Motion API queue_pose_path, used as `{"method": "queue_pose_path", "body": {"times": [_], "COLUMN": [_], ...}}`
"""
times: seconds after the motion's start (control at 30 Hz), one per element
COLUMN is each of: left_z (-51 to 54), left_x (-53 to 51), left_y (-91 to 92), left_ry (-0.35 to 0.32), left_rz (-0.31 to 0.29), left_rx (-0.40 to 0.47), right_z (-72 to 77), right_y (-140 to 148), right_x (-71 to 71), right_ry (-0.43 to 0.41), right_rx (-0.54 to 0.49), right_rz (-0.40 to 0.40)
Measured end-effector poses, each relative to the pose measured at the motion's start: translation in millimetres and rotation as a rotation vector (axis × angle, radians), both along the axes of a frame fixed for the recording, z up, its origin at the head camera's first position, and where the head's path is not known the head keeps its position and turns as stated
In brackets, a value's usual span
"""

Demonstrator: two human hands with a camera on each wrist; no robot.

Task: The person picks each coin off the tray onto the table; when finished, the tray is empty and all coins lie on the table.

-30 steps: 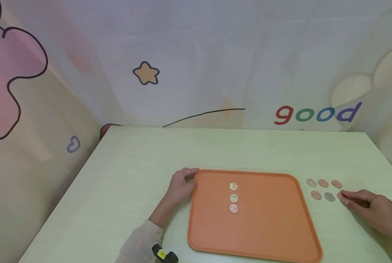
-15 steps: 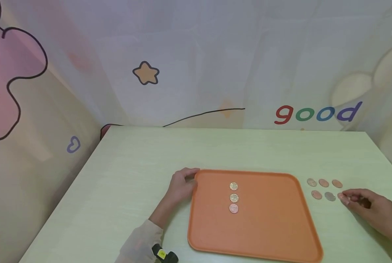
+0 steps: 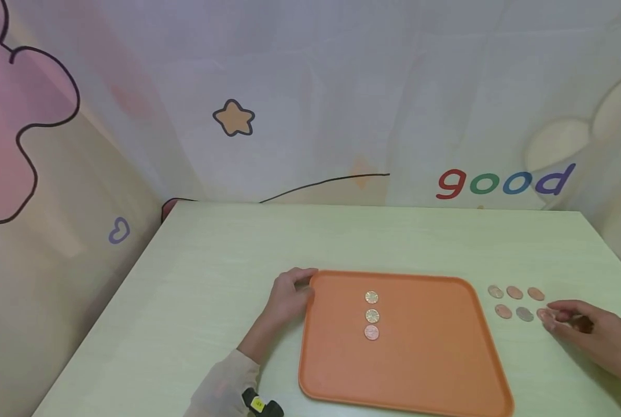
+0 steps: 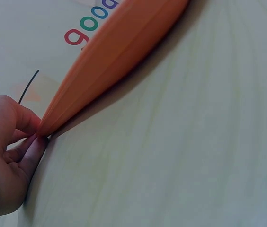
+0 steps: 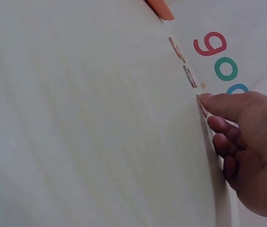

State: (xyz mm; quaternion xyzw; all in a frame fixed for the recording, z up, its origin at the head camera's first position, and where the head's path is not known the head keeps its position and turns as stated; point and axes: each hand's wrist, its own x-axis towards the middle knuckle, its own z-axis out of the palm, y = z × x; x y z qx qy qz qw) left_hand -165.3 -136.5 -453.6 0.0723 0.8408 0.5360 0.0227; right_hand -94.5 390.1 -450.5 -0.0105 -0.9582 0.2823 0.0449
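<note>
In the head view, my left hand point(image 3: 286, 298) holds the far left corner of an orange tray point(image 3: 430, 365); in the left wrist view, its thumb and fingers meet at that corner. Three coins point(image 3: 372, 316) lie in a column on the tray: two golden ones, with a pinkish copper one nearest me. Right of the tray, my right hand point(image 3: 596, 336) has its thumb and forefinger at a copper coin point(image 3: 542, 314) on the table, partly hidden by them. The right wrist view shows the thumb tip on this coin point(image 5: 201, 105), other fingers curled below.
Beside the held coin lie a copper coin point(image 3: 503, 311) and a grey coin point(image 3: 525, 314). Behind them is a row of three coins point(image 3: 515, 292). A printed cloth point(image 3: 310, 116) hangs behind the pale table point(image 3: 227, 249).
My right forefinger and thumb have shifted slightly right, and more of the copper coin shows between them. My left hand stays at the tray corner. The head view has shifted a little.
</note>
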Motion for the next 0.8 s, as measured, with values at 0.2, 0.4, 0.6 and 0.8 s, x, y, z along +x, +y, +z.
{"method": "queue_pose_path", "body": {"times": [0.2, 0.4, 0.6, 0.8], "left_z": [-0.3, 0.3, 1.1, 0.6], "left_x": [0.4, 0.5, 0.3, 0.3], "left_y": [0.5, 0.4, -0.5, -0.8], "left_ry": [0.0, 0.005, 0.017, 0.014], "left_rz": [-0.009, -0.003, -0.002, -0.003], "left_rx": [-0.002, -0.007, -0.014, -0.002], "right_z": [2.0, 9.5, 32.4, 50.8], "right_y": [0, -8, -29, -50], "right_x": [2.0, 5.1, 0.6, -7.4], "right_ry": [0.044, 0.127, 0.131, 0.121], "right_rx": [-0.011, -0.092, -0.204, -0.232], "right_rz": [-0.003, 0.053, 0.133, 0.179]}}
